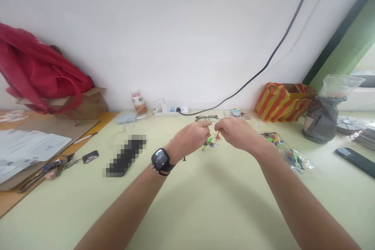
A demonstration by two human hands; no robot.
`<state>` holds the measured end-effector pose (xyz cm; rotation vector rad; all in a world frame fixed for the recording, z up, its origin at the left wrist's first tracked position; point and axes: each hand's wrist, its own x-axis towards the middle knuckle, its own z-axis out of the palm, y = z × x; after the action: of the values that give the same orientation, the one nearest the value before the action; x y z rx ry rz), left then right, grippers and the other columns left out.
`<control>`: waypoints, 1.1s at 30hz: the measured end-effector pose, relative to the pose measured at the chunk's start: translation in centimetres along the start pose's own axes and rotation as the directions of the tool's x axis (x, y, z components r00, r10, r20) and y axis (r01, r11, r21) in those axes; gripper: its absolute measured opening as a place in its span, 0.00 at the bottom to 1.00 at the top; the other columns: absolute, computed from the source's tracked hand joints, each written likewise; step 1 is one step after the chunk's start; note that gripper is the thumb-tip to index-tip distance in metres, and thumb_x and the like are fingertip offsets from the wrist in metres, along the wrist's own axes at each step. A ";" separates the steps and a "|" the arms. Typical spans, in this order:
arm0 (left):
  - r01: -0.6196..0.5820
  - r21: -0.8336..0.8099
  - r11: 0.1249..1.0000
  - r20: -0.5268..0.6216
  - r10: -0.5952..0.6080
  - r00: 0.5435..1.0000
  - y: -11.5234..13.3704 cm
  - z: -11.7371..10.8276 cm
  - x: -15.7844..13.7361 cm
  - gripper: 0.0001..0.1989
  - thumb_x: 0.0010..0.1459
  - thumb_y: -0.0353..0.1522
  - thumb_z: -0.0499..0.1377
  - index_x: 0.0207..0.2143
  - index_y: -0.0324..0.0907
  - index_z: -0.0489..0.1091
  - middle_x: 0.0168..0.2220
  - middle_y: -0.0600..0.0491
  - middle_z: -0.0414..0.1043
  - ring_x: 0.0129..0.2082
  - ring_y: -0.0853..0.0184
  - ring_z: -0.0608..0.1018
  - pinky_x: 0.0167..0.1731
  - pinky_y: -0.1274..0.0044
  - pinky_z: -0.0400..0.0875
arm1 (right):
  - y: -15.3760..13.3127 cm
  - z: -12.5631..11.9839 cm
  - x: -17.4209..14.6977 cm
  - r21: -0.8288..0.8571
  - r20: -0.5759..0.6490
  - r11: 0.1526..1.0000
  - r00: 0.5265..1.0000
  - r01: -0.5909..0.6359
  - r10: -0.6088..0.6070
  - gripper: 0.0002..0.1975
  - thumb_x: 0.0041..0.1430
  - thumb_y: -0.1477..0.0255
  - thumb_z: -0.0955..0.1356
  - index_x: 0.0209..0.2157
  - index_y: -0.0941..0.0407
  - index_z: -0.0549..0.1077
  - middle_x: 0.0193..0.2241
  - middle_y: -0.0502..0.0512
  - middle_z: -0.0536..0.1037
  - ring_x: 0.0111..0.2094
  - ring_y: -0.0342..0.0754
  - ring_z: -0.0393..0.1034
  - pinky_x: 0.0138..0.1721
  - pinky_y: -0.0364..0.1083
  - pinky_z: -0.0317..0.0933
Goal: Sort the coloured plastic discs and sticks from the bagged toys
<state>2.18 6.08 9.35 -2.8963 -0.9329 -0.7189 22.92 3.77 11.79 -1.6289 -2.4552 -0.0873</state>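
Observation:
My left hand (191,138), with a ring and a black smartwatch (160,159) at the wrist, is closed in a pinch above the table. What its fingertips hold, if anything, is too small to make out. Just right of it, my right hand (238,133) pinches a small red plastic piece (218,136) that hangs below its fingertips. Beneath and between both hands is a little cluster of green, yellow and blue plastic pieces (208,143). Whether the cluster lies on the table or touches my left fingers, I cannot tell. A small black piece (184,159) is by the left wrist.
Clear bags of colourful plastic pieces (294,158) lie right of my right forearm. Eyeglasses (206,118) and a power strip (171,111) are behind the hands. A bottle (138,102), striped bag (283,101), grey bag (320,121), phone (356,161) and keys (54,168) stand around the table.

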 end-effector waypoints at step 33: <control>-0.053 0.141 0.989 -0.189 0.079 0.979 -0.8 -4.2 -0.5 0.13 0.67 0.37 0.61 0.51 0.44 0.77 0.55 0.45 0.75 0.56 0.53 0.75 0.55 0.61 0.70 | 0.9 -2.4 -1.0 0.336 -0.285 0.919 0.953 0.205 -0.108 0.07 0.61 0.78 0.65 0.33 0.54 0.74 0.34 0.53 0.80 0.37 0.50 0.72 0.37 0.46 0.62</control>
<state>-0.39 5.86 12.81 -2.6682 -0.8252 -0.8771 24.41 2.88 13.90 -1.1816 -2.2328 0.1162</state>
